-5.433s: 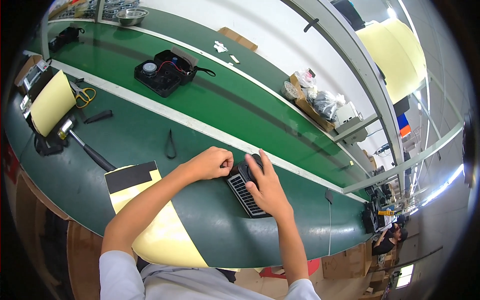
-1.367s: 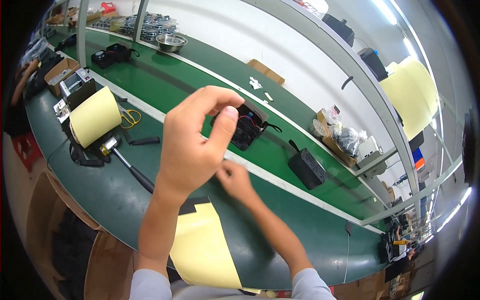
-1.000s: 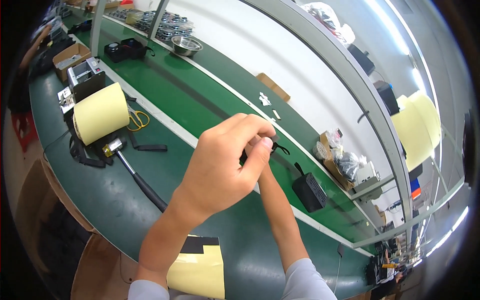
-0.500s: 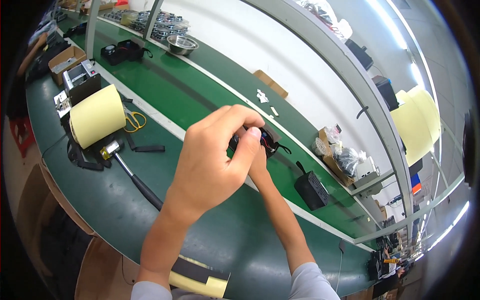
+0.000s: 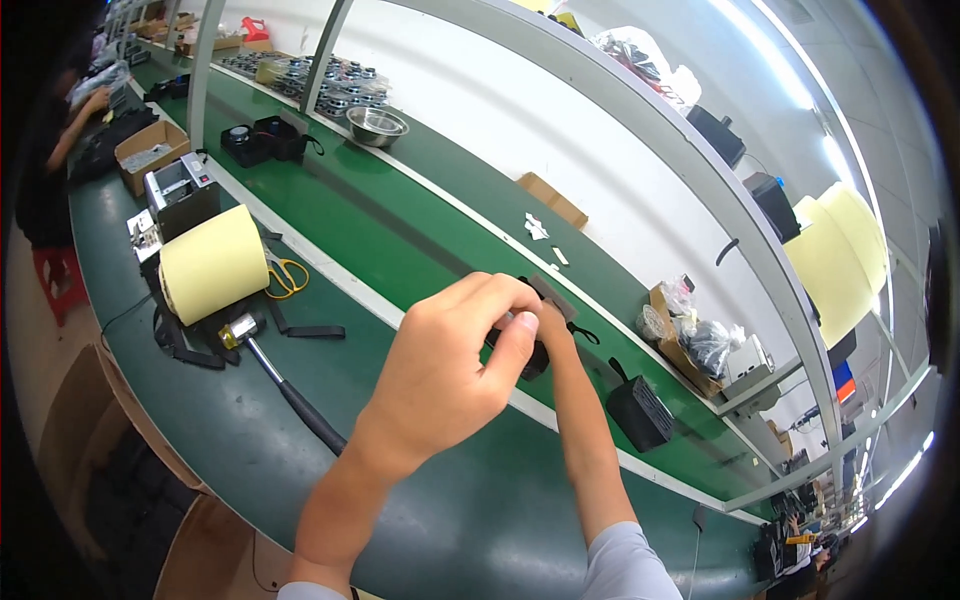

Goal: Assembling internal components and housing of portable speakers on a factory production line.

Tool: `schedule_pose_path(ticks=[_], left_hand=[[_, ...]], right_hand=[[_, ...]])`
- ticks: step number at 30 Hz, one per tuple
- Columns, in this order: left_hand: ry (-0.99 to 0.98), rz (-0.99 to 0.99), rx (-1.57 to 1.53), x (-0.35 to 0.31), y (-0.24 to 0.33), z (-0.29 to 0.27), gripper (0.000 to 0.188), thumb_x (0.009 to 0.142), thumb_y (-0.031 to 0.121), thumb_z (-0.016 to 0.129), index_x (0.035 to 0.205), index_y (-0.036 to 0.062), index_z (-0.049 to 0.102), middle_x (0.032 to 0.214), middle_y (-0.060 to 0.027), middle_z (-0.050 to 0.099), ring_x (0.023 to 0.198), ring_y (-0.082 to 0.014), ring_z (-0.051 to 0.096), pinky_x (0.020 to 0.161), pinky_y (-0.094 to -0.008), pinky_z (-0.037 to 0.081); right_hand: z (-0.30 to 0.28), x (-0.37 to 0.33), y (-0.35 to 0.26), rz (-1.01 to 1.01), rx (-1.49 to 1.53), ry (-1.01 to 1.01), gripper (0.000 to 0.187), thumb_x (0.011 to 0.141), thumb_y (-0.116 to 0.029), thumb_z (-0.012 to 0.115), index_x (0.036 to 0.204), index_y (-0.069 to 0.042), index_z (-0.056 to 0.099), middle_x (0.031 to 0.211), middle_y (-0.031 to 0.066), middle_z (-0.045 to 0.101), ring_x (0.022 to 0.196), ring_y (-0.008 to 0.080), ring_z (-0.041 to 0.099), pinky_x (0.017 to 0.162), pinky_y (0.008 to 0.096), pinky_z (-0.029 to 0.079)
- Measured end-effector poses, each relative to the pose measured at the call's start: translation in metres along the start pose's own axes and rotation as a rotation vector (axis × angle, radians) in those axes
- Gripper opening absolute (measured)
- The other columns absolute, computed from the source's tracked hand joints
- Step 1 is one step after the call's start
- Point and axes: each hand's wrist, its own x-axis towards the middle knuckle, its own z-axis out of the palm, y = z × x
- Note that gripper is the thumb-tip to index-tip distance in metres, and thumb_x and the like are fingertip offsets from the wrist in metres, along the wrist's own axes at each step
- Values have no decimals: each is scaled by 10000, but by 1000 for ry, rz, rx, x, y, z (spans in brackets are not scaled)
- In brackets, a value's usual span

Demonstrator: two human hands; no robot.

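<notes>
Small black part (image 5: 533, 358) at frame centre, raised above green bench (image 5: 420, 250), mostly hidden. Left hand (image 5: 450, 360) grip pinched on it, thumb and forefinger closed. Right hand (image 5: 548, 322) touches it from 1 o'clock; grip unclear. Yellow tape roll (image 5: 213, 263) at 9 o'clock, black box (image 5: 640, 412) at 4 o'clock.

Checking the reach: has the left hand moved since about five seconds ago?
Yes. The left hand has risen from the near green table and gone forward, now over the white strip beside the conveyor.

Left hand (image 5: 440, 370) raised, fingers (image 5: 515, 345) pinched; right hand (image 5: 548, 322) outstretched.
</notes>
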Motion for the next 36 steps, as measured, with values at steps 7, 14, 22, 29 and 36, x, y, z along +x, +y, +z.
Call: schedule_pose_path(ticks=[7, 14, 22, 29, 36], left_hand=[[-38, 10, 46, -4, -3, 1, 92, 903, 22, 622, 962, -26, 673, 872, -137, 693, 750, -241, 666, 697, -326, 520], [-162, -25, 207, -9, -22, 21, 110, 919, 60, 607, 946, -32, 659, 844, -139, 673, 739, -243, 640, 683, -344, 505], [-711, 164, 248, -58, 5, 80, 109, 875, 96, 681, 934, 9, 651, 912, -160, 673, 880, -348, 642, 800, -435, 507], [-1133, 391, 352, -152, 15, 92, 173, 826, 185, 769, 895, 84, 647, 914, -75, 638, 959, -269, 604, 835, -403, 448], [-1019, 409, 449, -230, -27, 95, 218, 763, 207, 809, 915, 101, 693, 943, -23, 663, 1007, -227, 599, 899, -412, 418]], right_hand=[[-44, -48, -56, -13, -226, 41, 266, 775, -249, 782, 1009, -121, 786, 968, 166, 737, 1031, 332, 672, 865, 487, 540], [-124, -202, -95, -853, -96, -58, 273, 691, -160, 755, 963, -127, 754, 946, 13, 708, 1145, 251, 589, 1034, 478, 392], [-97, -316, -114, -1005, -95, -188, 142, 742, -204, 699, 840, -104, 723, 918, 15, 714, 1254, 254, 535, 1069, 425, 392], [-112, -348, -102, -783, -51, 119, 453, 683, -131, 775, 1130, -108, 707, 1482, 166, 492, 1468, 346, 346, 1139, 478, 347], [-122, -427, -91, -54, 354, 455, 367, 776, -23, 662, 1135, -91, 699, 1400, 214, 538, 1270, 406, 535, 1031, 494, 447]])
